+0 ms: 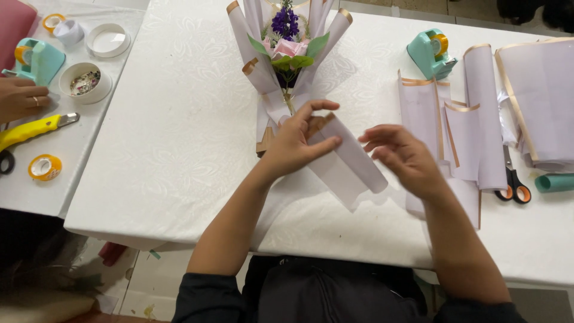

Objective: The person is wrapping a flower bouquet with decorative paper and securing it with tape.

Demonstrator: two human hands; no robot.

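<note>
On the white desk (179, 149), left hand (296, 146) grip pinching the folded wrapping sheet (350, 164) at the bouquet (287, 54) base just beyond it, right hand (403, 157) grip open and empty beside the sheet, scissors (513, 182) farther right.

Pale lilac wrapping paper (347, 161) with gold-tan edging is showing between the left hand's fingers (320, 146). Just beyond those fingertips, purple and pink flowers (286, 27) with green leaves are lying on a white patterned tablecloth (179, 131).
</note>
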